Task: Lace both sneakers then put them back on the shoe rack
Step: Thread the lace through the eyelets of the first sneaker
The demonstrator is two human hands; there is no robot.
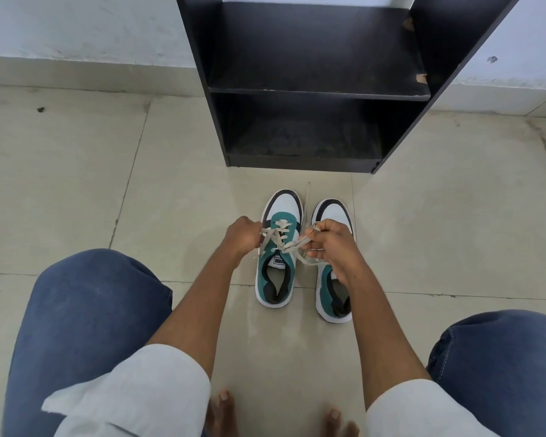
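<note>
Two teal, white and black sneakers stand side by side on the floor, toes toward the rack. The left sneaker [278,263] has a white lace [281,239] threaded through its eyelets. My left hand [241,236] grips one end of that lace at the shoe's left side. My right hand [331,244] grips the other end, pulled to the right, and covers the middle of the right sneaker [333,212]. A loose lace end [307,192] lies between the two toes. The black shoe rack [316,89] stands just beyond the shoes, both of its shelves bare.
Beige floor tiles [108,200] spread to both sides of the shoes. A white wall [76,29] runs behind the rack. My knees in blue jeans [85,310] frame the bottom of the view, with bare toes [224,402] between them.
</note>
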